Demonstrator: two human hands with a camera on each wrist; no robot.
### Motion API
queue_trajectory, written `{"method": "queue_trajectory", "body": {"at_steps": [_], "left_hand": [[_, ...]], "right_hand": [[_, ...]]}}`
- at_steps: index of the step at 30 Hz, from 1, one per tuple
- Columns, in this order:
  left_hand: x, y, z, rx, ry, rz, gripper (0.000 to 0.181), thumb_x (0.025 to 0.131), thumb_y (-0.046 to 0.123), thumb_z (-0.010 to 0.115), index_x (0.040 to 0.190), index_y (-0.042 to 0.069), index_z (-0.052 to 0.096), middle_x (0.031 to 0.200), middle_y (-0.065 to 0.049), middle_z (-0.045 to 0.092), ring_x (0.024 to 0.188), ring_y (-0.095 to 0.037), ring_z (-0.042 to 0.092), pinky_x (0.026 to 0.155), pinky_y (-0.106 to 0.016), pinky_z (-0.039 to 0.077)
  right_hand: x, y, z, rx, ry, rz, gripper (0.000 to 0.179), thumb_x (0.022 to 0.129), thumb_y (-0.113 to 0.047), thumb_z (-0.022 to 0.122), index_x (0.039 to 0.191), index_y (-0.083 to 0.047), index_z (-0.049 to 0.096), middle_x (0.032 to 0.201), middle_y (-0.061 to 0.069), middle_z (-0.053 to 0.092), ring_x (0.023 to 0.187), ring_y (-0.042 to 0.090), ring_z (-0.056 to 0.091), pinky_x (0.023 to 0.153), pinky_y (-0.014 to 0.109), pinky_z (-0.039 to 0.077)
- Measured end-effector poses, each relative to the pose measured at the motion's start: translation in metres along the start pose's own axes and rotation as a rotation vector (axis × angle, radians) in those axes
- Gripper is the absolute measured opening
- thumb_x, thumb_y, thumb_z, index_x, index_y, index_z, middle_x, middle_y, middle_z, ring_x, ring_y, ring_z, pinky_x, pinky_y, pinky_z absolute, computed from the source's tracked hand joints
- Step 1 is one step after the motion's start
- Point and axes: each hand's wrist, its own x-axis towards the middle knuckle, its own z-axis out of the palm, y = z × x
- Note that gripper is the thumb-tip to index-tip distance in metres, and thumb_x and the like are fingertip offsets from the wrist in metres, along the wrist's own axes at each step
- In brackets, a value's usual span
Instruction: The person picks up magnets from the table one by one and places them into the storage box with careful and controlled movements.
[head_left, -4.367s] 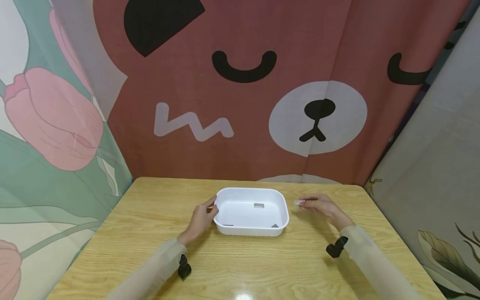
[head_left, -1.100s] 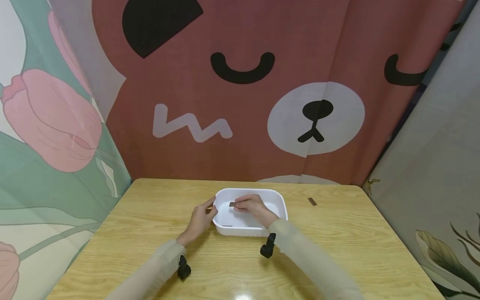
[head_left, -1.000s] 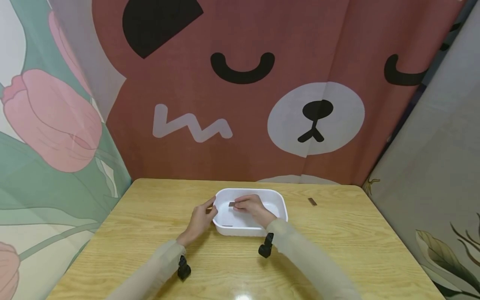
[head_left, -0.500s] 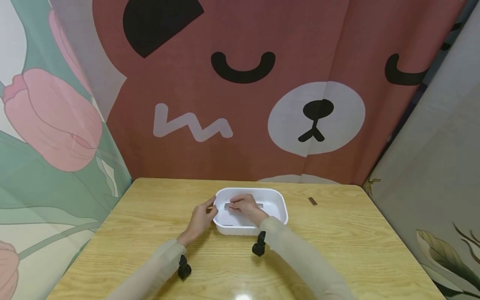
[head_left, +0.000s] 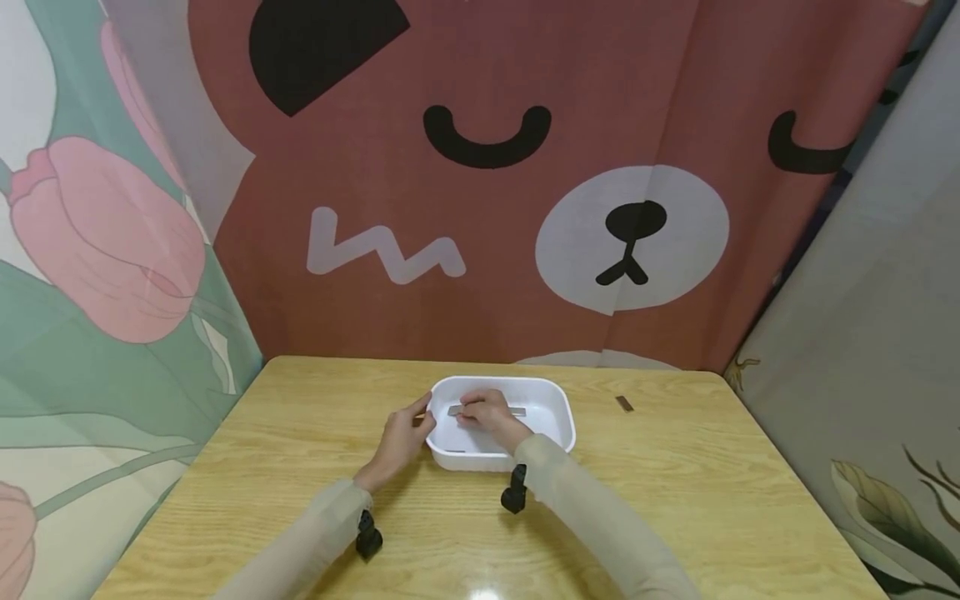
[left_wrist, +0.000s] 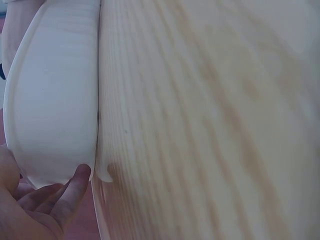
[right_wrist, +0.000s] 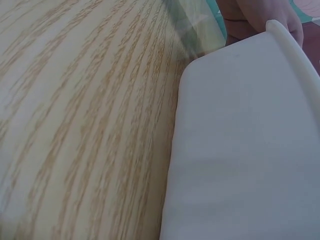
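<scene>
A white plastic tray (head_left: 498, 462) stands on the wooden table. My left hand (head_left: 401, 440) holds it at the left end, and the left wrist view shows those fingers (left_wrist: 75, 192) against the outer wall. Over the tray floor, my right hand (head_left: 487, 412) pinches a small flat grey rectangular piece (head_left: 453, 411), low near the left side. Another grey piece (head_left: 518, 411) lies in the tray, partly behind the right hand. A dark sliver (head_left: 454, 452) shows at the front left inside. In the right wrist view the tray wall (right_wrist: 240, 145) hides my right fingertips.
A small brown flat piece (head_left: 624, 403) lies on the table (head_left: 675, 467), right of the tray. Printed curtains (head_left: 480, 250) hang behind the table and at both sides.
My right hand, first right of the tray with a small piece, has come into it and shifted slightly left and lower. The brown piece now lies on the table. My left hand has stayed.
</scene>
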Motion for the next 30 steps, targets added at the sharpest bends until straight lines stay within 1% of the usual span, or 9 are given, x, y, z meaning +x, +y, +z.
{"method": "queue_trajectory", "body": {"at_steps": [11, 15, 16, 19, 22, 23, 26, 28, 30], "left_hand": [[-0.0017, -0.001, -0.0002, -0.018, -0.009, 0.0, 0.045, 0.095, 0.0, 0.055, 0.139, -0.009, 0.05, 0.132, -0.028, 0.056, 0.102, -0.034, 0.068, 0.077, -0.028, 0.06], [-0.0016, -0.0008, 0.0001, -0.022, -0.006, 0.008, 0.045, 0.095, -0.001, 0.055, 0.138, -0.009, 0.051, 0.132, -0.028, 0.056, 0.102, -0.034, 0.068, 0.078, -0.028, 0.06], [-0.0015, -0.0008, 0.0002, -0.023, -0.005, 0.008, 0.045, 0.095, -0.001, 0.055, 0.138, -0.009, 0.051, 0.131, -0.028, 0.056, 0.102, -0.034, 0.068, 0.078, -0.028, 0.06], [-0.0013, 0.0, 0.0004, -0.026, -0.004, -0.001, 0.045, 0.095, 0.0, 0.056, 0.138, -0.008, 0.051, 0.131, -0.027, 0.057, 0.102, -0.034, 0.068, 0.078, -0.028, 0.059], [-0.0012, -0.0001, 0.0006, -0.025, -0.001, 0.001, 0.044, 0.094, 0.0, 0.056, 0.138, -0.009, 0.052, 0.131, -0.028, 0.057, 0.101, -0.035, 0.068, 0.078, -0.028, 0.06], [-0.0012, -0.0001, 0.0006, -0.025, 0.001, 0.001, 0.044, 0.094, 0.0, 0.056, 0.137, -0.009, 0.052, 0.131, -0.028, 0.057, 0.101, -0.035, 0.068, 0.078, -0.028, 0.059], [-0.001, -0.0005, 0.0008, -0.022, 0.004, 0.007, 0.045, 0.094, 0.0, 0.056, 0.137, -0.009, 0.052, 0.131, -0.028, 0.056, 0.1, -0.035, 0.068, 0.078, -0.028, 0.06], [-0.0006, -0.0005, 0.0006, -0.024, 0.004, 0.002, 0.045, 0.094, 0.001, 0.056, 0.138, -0.008, 0.052, 0.131, -0.028, 0.056, 0.101, -0.035, 0.068, 0.078, -0.028, 0.059], [-0.0008, -0.0005, 0.0001, -0.023, 0.002, 0.004, 0.045, 0.094, 0.001, 0.056, 0.138, -0.009, 0.051, 0.131, -0.028, 0.056, 0.101, -0.035, 0.068, 0.078, -0.028, 0.059]], "right_hand": [[-0.0032, -0.0011, 0.0021, -0.051, 0.054, -0.044, 0.029, 0.086, 0.009, 0.057, 0.113, 0.017, 0.063, 0.105, 0.029, 0.065, 0.076, 0.017, 0.067, 0.079, 0.031, 0.06], [-0.0007, -0.0004, 0.0019, -0.101, 0.091, -0.061, 0.025, 0.085, 0.006, 0.059, 0.107, 0.012, 0.069, 0.098, 0.022, 0.069, 0.075, 0.018, 0.068, 0.074, 0.03, 0.061], [0.0014, 0.0018, 0.001, -0.111, 0.089, -0.085, 0.022, 0.085, 0.005, 0.059, 0.103, 0.01, 0.07, 0.093, 0.019, 0.069, 0.072, 0.017, 0.068, 0.07, 0.028, 0.061], [0.0025, 0.0033, 0.0004, -0.144, 0.103, -0.102, 0.02, 0.085, 0.004, 0.058, 0.099, 0.008, 0.072, 0.086, 0.016, 0.07, 0.069, 0.017, 0.068, 0.067, 0.027, 0.06], [0.0021, 0.0039, 0.0012, -0.16, 0.113, -0.111, 0.022, 0.084, 0.003, 0.058, 0.099, 0.008, 0.073, 0.084, 0.016, 0.071, 0.068, 0.016, 0.068, 0.066, 0.026, 0.06], [0.0001, 0.002, 0.0024, -0.175, 0.127, -0.095, 0.023, 0.084, 0.003, 0.058, 0.102, 0.009, 0.072, 0.087, 0.017, 0.071, 0.069, 0.016, 0.068, 0.068, 0.026, 0.06], [-0.0013, 0.0008, 0.0039, -0.208, 0.144, -0.102, 0.025, 0.084, 0.003, 0.058, 0.103, 0.01, 0.072, 0.086, 0.018, 0.072, 0.067, 0.013, 0.066, 0.065, 0.023, 0.059], [-0.0022, 0.0, 0.0046, -0.227, 0.149, -0.103, 0.024, 0.086, 0.002, 0.059, 0.104, 0.01, 0.072, 0.087, 0.017, 0.072, 0.067, 0.011, 0.065, 0.064, 0.021, 0.058], [-0.0033, -0.0009, 0.0047, -0.208, 0.14, -0.089, 0.023, 0.089, 0.001, 0.059, 0.106, 0.011, 0.071, 0.089, 0.018, 0.071, 0.068, 0.012, 0.065, 0.065, 0.022, 0.058]]}}
